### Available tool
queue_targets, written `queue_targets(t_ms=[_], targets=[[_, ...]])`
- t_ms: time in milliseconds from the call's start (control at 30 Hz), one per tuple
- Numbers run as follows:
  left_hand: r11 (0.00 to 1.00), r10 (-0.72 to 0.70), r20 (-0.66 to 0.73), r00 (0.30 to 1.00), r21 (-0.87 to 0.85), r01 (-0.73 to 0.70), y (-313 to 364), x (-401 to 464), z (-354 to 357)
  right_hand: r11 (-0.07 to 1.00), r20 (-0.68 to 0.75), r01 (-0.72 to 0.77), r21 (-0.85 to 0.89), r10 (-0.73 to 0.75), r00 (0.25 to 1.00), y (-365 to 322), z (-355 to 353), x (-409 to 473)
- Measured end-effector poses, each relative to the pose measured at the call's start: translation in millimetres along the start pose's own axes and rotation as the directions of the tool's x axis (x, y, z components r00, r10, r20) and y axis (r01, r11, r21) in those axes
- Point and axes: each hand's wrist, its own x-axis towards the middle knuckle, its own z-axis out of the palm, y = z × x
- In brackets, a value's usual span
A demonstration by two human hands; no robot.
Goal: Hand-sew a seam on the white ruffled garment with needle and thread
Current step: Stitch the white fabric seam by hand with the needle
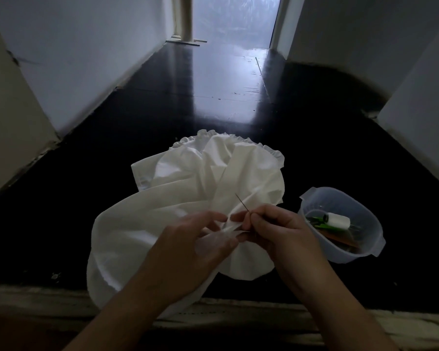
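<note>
Looks like mid-stitch: the needle (241, 203) is pinched by the right hand (279, 229), its tip angled up over the white ruffled garment (178, 188), heaped on the dark floor. A fold is gripped by the left hand (195, 245). No finished stitching can be made out; thread's too fine.

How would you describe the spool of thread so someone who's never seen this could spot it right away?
Start at the white ruffled garment heaped on the dark floor, then look to its right for the translucent plastic tub. Inside it, the spool of thread lies on its side, the only white item among green and brown bits.
</note>
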Motion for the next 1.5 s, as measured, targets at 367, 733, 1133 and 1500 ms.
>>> queue_targets(t_ms=[367, 733, 1133, 1500], targets=[[1.000, -0.011, -0.246, 0.969, -0.018, 0.007, 22, 18, -9, 0.972, -0.127, 0.110, -0.209, -0.138, 0.982, -40, 7, 6], [0.927, -0.238, -0.121, 0.964, -0.323, 0.189, 9, 30, -8, 0.990, -0.087, -0.073, -0.125, 0.062, 0.994, -12, 20, 18], [0.636, -0.330, 0.030, 0.943, -0.731, 0.246, 12, 32, 8, 0.956, -0.063, 0.063, -0.287, -0.085, 0.994, 6, 26, 16], [0.659, -0.322, -0.037, 0.946, -0.726, 0.196, 11, 29, 5, 0.888, -0.004, 0.086, -0.453, -0.099, 0.995, 0, 30, 8]])
